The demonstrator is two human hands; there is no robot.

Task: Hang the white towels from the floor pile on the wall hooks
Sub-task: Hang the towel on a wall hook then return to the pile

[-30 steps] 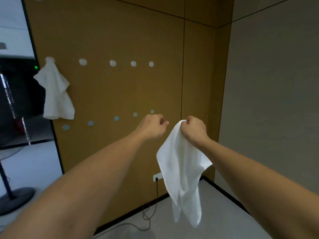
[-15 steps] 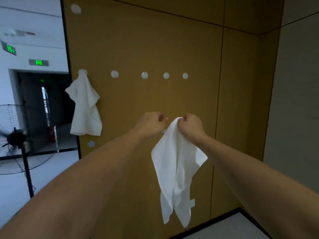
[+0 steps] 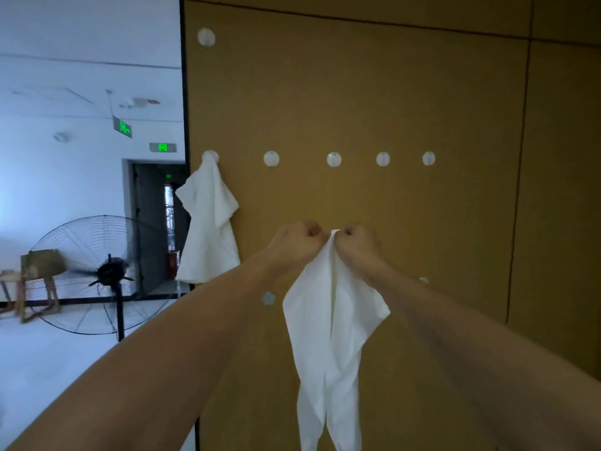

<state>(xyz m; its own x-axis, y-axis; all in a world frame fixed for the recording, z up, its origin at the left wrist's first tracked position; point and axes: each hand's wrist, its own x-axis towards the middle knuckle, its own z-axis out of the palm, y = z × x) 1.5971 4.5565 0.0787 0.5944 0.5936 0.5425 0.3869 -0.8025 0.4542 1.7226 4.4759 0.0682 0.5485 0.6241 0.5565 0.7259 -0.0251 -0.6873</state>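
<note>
A white towel (image 3: 328, 340) hangs down in front of the brown wall panel. My left hand (image 3: 297, 240) and my right hand (image 3: 356, 244) pinch its top corner between them, knuckles nearly touching. Above my hands runs a row of round white hooks; the bare hooks (image 3: 334, 159) lie about a forearm's width higher than the towel corner. Another white towel (image 3: 208, 222) hangs from the leftmost hook (image 3: 210, 155) of that row. One more hook (image 3: 206, 37) sits higher up at the panel's left edge.
A standing fan (image 3: 107, 275) is on the floor to the left, beyond the panel's edge. A small wooden stool (image 3: 39, 281) stands behind it. Pale star-shaped hooks (image 3: 268, 298) form a lower row on the panel.
The view has tilted up and swung left, so the hook row sits lower and larger. My left hand has closed in on the towel corner, joining the right.
</note>
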